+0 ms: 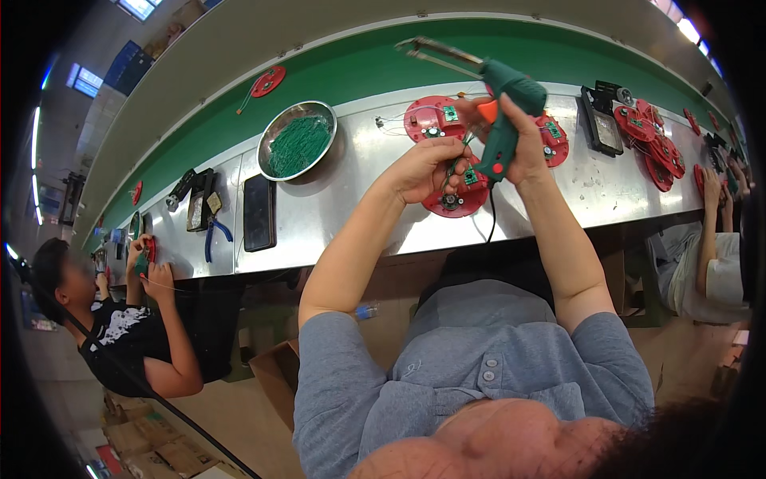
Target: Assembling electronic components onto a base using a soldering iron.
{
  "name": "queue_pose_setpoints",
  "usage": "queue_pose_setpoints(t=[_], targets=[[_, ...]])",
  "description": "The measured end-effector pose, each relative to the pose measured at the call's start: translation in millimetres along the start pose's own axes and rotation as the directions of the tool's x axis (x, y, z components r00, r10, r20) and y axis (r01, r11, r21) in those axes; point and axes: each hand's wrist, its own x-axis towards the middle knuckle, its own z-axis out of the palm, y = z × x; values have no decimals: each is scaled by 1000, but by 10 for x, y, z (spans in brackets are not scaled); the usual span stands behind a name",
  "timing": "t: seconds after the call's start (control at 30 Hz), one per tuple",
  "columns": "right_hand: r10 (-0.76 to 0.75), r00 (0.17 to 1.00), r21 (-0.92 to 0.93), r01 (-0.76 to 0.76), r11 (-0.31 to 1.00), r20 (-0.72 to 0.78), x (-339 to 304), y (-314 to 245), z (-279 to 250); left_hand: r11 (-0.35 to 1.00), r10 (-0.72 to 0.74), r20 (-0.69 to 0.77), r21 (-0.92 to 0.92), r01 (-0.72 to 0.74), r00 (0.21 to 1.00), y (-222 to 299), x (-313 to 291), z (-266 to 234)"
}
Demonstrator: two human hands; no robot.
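My right hand (523,152) is wrapped round the grip of a green soldering gun (513,89) with an orange-red trigger. Its metal tip points up and left, away from the bench. Closed fingers of my left hand (427,169) pinch a few thin green wires (467,141), just left of the gun's handle. Beneath my hands lies a round red plate (456,206) with a small green circuit board and a dark round part. A second red plate (421,112) is behind my left hand. Another red plate (556,150) shows to the right of my right hand, partly covered.
On the metal bench (311,231), a steel bowl (329,120) holds many green wires, beside a black phone (259,211) and blue pliers (217,235). Rightward are a black tray (603,121) and piled red plates (664,152). Co-workers (120,319) sit on both sides.
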Motion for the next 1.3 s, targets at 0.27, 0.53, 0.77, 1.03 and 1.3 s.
queue_pose_setpoints(t=[0.27,0.53,0.77,1.03,1.3], targets=[[37,998,-82,-41,996,-41,-53,-2,87,999,7,-21,45,-7,1000,25,30,33],[-76,986,-112,60,992,-146,18,-28,-157,998,53,-88,26,-51,995,64,16,5],[-35,981,-186,-1,983,-192,-61,130,-17,994,101,-87,37,-98,991,-44,74,7],[-35,981,-340,-32,940,-189,67,149,-92,869,218,-87,470,-153,972,18,107,-5],[-47,977,-364,-32,931,-207,109,184,-123,911,278,-165,357,-205,946,38,103,-20]])
